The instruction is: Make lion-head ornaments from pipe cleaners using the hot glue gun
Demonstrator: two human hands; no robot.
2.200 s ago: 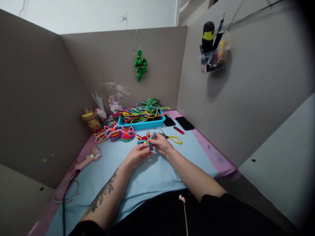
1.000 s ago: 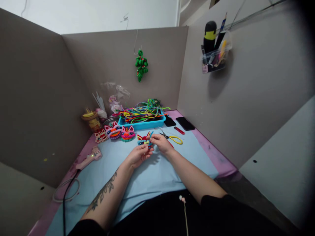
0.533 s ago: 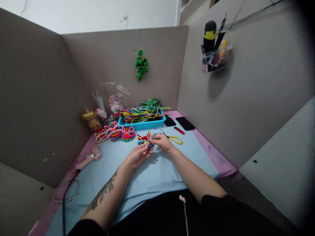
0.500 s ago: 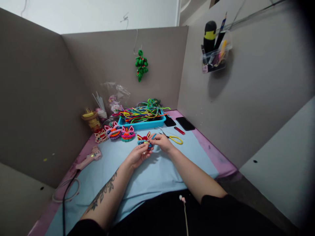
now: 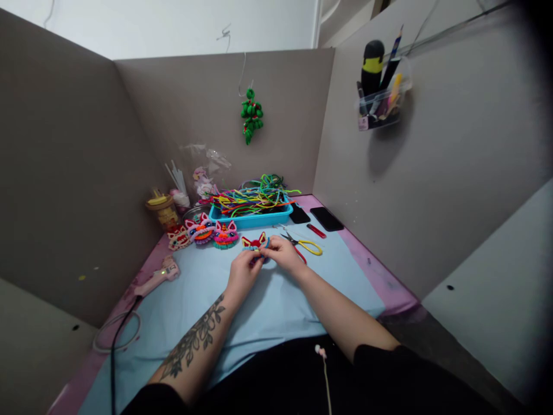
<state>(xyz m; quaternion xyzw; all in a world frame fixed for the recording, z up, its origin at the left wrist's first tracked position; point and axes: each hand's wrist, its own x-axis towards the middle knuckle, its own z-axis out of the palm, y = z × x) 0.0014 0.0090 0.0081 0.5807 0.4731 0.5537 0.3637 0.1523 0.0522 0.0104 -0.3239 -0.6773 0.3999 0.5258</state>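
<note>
Both hands worked one pipe-cleaner cat face (image 5: 254, 243) low over the bench (image 5: 276, 305): left hand (image 5: 242, 271) grip pinched its lower edge, right hand (image 5: 283, 253) grip pinched its right side. Scissors (image 5: 305, 245) lay just right of it, blue tray (image 5: 250, 219) behind, finished faces (image 5: 203, 230) to the left.

Grey partitioned booth.
Partition panels (image 5: 207, 104) stand left of, beyond and right of the grip; white wall (image 5: 173, 26) above them; pink-edged table (image 5: 384, 282) beneath.
</note>
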